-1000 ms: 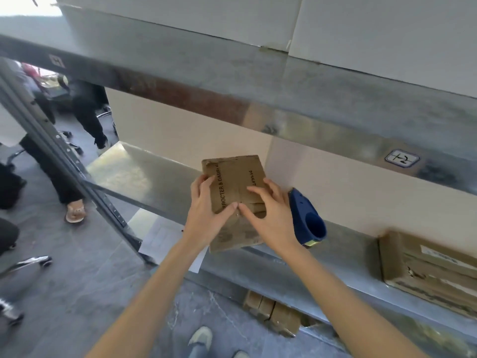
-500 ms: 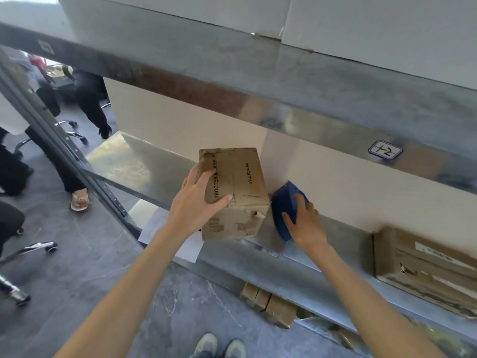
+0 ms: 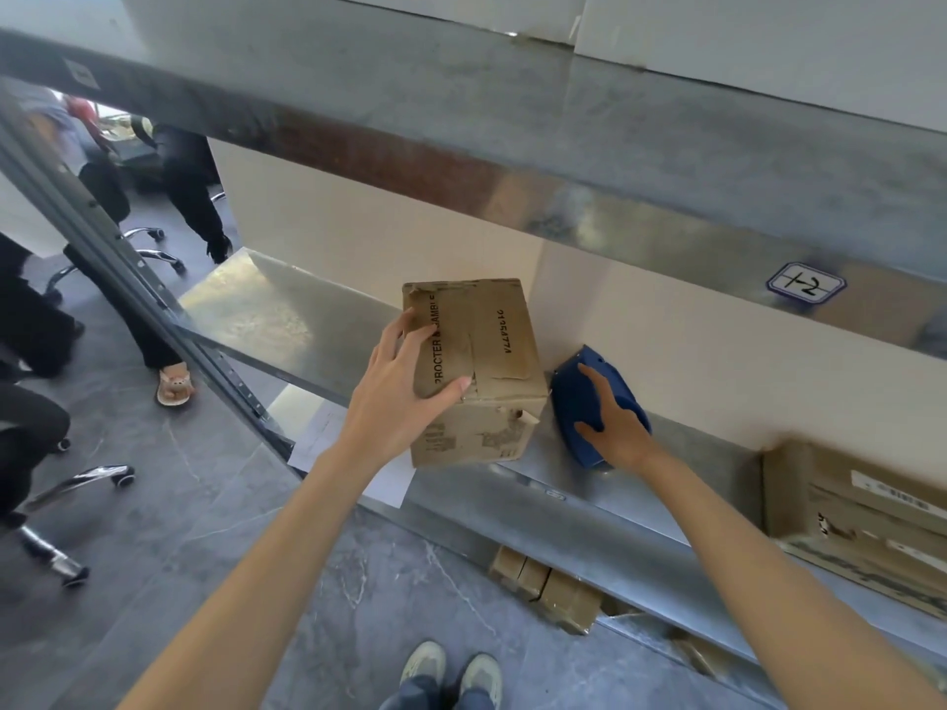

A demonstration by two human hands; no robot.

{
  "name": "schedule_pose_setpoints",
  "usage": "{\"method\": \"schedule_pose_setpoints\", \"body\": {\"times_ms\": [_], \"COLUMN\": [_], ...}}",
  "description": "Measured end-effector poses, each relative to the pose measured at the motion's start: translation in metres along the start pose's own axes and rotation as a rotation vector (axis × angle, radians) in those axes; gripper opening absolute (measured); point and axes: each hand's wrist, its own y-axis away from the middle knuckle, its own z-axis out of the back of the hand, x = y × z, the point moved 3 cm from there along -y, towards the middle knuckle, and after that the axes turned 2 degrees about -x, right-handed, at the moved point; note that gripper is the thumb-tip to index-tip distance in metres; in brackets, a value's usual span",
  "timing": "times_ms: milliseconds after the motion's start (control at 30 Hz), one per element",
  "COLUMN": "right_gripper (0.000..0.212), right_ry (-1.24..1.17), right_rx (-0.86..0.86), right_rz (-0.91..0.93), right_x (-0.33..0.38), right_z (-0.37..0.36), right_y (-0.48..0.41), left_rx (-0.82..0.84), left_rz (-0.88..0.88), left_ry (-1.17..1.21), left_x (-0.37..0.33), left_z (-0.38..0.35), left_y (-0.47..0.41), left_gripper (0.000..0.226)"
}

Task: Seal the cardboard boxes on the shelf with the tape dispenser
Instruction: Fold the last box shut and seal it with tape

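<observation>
The metal shelf carries everything: a larger carton is seen towards its right end, and the cardboard box to be sealed stands at its front edge, flaps folded shut but the centre seam not yet taped. The blue tape dispenser lies on the shelf just beside the box's right side, nearer the back wall.

The box is held down by the left hand, whose spread fingers and thumb are laid flat across the left part of the lid. The dispenser is grasped by the right hand, thumb on its near face and fingers over its top.

For a clean seal, the flaps should be kept pressed together while the dispenser is lifted (the roll itself cannot be made out from here). The tape is best started on a side wall, drawn along the seam under steady pressure, and carried down the opposite wall before being cut.

Against a second earlier, the box has been set flat rather than tilted at the edge, and the right hand has been taken off the lid and moved onto the dispenser
</observation>
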Motion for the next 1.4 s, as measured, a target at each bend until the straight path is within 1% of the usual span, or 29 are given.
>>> {"method": "schedule_pose_setpoints", "body": {"times_ms": [100, 300, 400, 467, 567, 667, 767, 833, 900, 1000, 1100, 1200, 1300, 1367, 1400], "right_gripper": [0.089, 0.092, 0.085, 0.072, 0.059, 0.058, 0.058, 0.058, 0.058, 0.058, 0.061, 0.061, 0.061, 0.061, 0.061], "right_ry": [-0.013, -0.005, -0.017, -0.006, 0.146, 0.278, 0.303, 0.320, 0.338, 0.410, 0.496, 0.542, 0.568, 0.584, 0.590], "right_rx": [0.029, -0.007, -0.051, -0.110, -0.268, -0.337, -0.399, -0.447, -0.461, -0.400, -0.332, -0.280, -0.255, -0.244, -0.244], "right_rz": [0.000, -0.043, -0.059, -0.039, 0.011, 0.057, 0.128, 0.197, 0.282, 0.430, 0.561, 0.641, 0.724, 0.749, 0.756], "right_x": [0.008, 0.017, 0.021, 0.029, 0.044, 0.056, 0.072, 0.086, 0.102, 0.127, 0.149, 0.160, 0.166, 0.167, 0.167], "right_z": [0.011, 0.014, 0.017, 0.022, 0.037, 0.053, 0.070, 0.081, 0.088, 0.088, 0.079, 0.067, 0.058, 0.053, 0.052], "right_y": [-0.001, 0.006, 0.016, 0.026, 0.046, 0.066, 0.086, 0.098, 0.106, 0.110, 0.109, 0.109, 0.112, 0.113, 0.113], "left_rx": [0.009, 0.046, 0.052, 0.054, 0.060, 0.075, 0.082, 0.069, 0.039, 0.026, 0.144, 0.349, 0.535, 0.587, 0.587], "left_rz": [-0.005, -0.006, -0.013, -0.013, -0.015, -0.009, -0.020, -0.039, -0.073, -0.120, -0.124, -0.138, -0.162, -0.169, -0.169], "left_ry": [0.001, 0.084, 0.091, 0.082, 0.078, 0.099, 0.105, 0.112, 0.139, 0.271, 0.453, 0.568, 0.519, 0.494, 0.502], "left_x": [0.000, 0.002, 0.005, 0.007, 0.007, 0.007, 0.006, 0.001, -0.004, -0.011, -0.019, -0.024, -0.021, -0.022, -0.022], "left_z": [0.000, 0.002, 0.002, 0.002, 0.003, 0.002, 0.004, 0.009, 0.017, 0.030, 0.042, 0.052, 0.058, 0.060, 0.061], "left_y": [-0.001, -0.002, -0.002, -0.003, -0.005, -0.006, -0.007, -0.007, -0.008, -0.012, -0.019, -0.022, -0.020, -0.017, -0.015], "left_gripper": [0.071, 0.072, 0.072, 0.072, 0.073, 0.073, 0.068, 0.060, 0.051, 0.043, 0.040, 0.048, 0.054, 0.051, 0.048]}}
